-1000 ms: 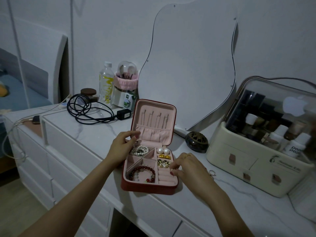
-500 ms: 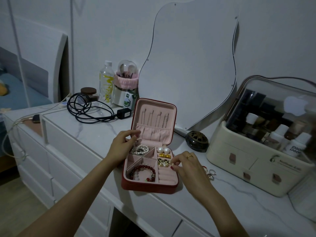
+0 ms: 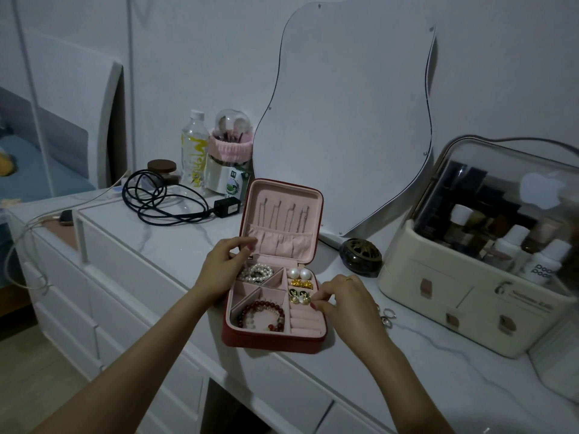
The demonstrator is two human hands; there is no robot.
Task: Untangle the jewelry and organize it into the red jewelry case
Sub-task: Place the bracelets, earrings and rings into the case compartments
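Head view: left hand (image 3: 223, 268) gripping red jewelry case (image 3: 272, 336) rim, fingers curled; right hand (image 3: 343, 300) pinching small earring (image 3: 303, 298) over compartment.

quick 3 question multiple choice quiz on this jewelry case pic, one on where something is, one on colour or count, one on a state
1. Where does the red bead bracelet lie?
A. near-left compartment of the case
B. on the dresser top
C. in the lid pocket

2. How many large pearl earrings sit in the far-right compartment?
A. one
B. two
C. four

3. What state is the red jewelry case in?
A. zipped shut
B. upside down
C. open, lid upright

Answers:
1 A, it curls in the near-left section.
2 B, two round pearls sit side by side.
3 C, the pink lid lining faces the camera while the left hand rests at the case's left edge.
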